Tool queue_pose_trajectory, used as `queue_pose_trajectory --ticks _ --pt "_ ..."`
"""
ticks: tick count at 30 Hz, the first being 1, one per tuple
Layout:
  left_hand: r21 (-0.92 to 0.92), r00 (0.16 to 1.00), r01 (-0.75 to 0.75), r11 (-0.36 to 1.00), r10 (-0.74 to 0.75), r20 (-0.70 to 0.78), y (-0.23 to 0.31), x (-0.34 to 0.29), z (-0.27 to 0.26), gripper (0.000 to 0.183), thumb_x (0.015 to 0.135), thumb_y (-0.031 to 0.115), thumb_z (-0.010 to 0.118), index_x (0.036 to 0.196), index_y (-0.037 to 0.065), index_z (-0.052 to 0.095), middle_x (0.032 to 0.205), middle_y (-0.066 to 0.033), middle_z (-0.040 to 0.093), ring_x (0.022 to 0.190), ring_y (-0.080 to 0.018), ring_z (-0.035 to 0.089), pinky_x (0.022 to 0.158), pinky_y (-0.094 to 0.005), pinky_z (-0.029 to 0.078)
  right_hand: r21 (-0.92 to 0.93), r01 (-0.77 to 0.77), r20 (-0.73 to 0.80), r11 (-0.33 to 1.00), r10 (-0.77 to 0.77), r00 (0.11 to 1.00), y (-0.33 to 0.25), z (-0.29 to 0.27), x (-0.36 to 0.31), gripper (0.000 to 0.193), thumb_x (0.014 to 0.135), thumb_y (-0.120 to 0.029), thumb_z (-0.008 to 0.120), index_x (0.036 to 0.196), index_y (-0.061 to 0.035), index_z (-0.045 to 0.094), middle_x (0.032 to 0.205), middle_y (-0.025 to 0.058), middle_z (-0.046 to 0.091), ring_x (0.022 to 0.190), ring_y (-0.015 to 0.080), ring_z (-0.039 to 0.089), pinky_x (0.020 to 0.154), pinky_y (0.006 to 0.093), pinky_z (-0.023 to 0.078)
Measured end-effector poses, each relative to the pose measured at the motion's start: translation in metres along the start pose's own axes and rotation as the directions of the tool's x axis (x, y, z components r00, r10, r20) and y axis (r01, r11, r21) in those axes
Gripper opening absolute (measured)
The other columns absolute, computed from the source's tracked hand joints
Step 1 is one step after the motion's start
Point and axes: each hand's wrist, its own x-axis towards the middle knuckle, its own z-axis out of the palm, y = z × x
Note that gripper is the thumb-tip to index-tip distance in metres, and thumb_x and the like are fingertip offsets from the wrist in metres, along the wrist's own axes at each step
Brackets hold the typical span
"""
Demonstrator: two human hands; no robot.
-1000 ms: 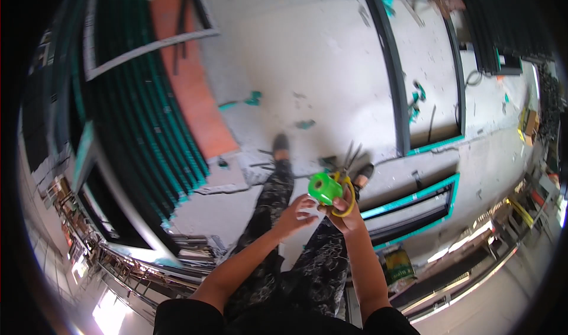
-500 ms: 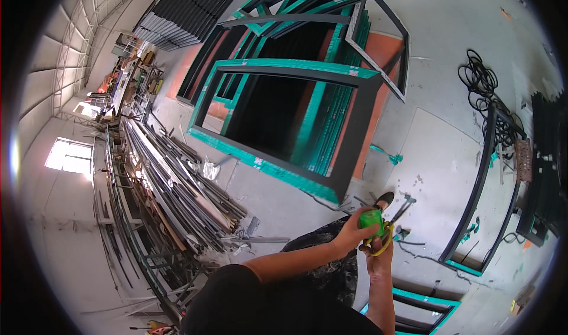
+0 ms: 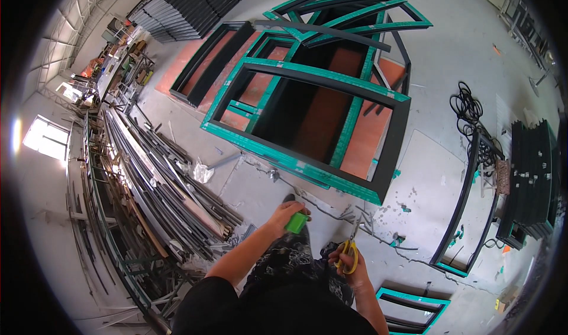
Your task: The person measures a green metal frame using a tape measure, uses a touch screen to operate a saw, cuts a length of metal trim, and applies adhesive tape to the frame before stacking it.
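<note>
Grey concrete floor [image 3: 177, 107] is being looked down on in a workshop. Fingers of the left hand [image 3: 286, 214] are being kept curled tight round a green roll of tape [image 3: 297, 222], which is being held out in front of the person's patterned trousers [image 3: 290, 264], just above the shoe. Fingers of the right hand [image 3: 349, 265] are being kept closed through the yellow handles of a pair of scissors [image 3: 350, 249], the blades being pointed up and away from the body. Both hands are being held apart. Beyond them, black and teal frames [image 3: 331, 128] are lying stacked on the floor. Long metal bars [image 3: 148, 181] are piled to the left, and a coiled black cable [image 3: 467, 107] is lying to the right.
</note>
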Motion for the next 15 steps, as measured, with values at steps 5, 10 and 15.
queue_pose_trajectory --ticks 5,10,15 --pt "0.959 0.787 -0.148 0.241 0.616 -0.033 0.063 0.034 -0.104 0.024 0.087 0.032 0.067 0.091 0.008 0.066 0.086 -0.0066 0.067 0.079 -0.0263 0.066 0.069 -0.0378 0.051 -0.057 -0.049 0.058 0.997 0.052 0.997 0.03 0.076 0.073 0.027 0.09 -0.016 0.066 0.11 -0.0021 0.054 0.095 0.0124 0.066 0.082 0.0182 0.066 0.054 0.0227 0.045" --pt "0.998 0.742 -0.036 -0.054 0.667 0.063 0.142 0.092 -0.176 0.028 0.081 0.036 0.072 0.092 0.012 0.066 0.085 -0.0088 0.064 0.078 -0.031 0.064 0.067 -0.0438 0.05 -0.2 -0.132 -0.024 0.971 0.13 0.991 0.08 0.154 0.179 0.027 0.089 -0.02 0.069 0.107 -0.0036 0.057 0.088 0.0052 0.063 0.078 0.0115 0.061 0.065 0.0235 0.045" --pt "0.979 0.822 -0.063 -0.194 0.547 0.161 0.156 0.141 -0.208 0.029 0.079 0.035 0.073 0.086 0.008 0.064 0.084 -0.0115 0.063 0.078 -0.033 0.064 0.064 -0.0457 0.05 -0.182 -0.092 -0.134 0.979 0.068 0.989 0.107 0.211 0.25 0.018 0.087 -0.015 0.068 0.098 -0.004 0.058 0.08 0.0005 0.059 0.071 0.0077 0.056 0.062 0.0211 0.042"
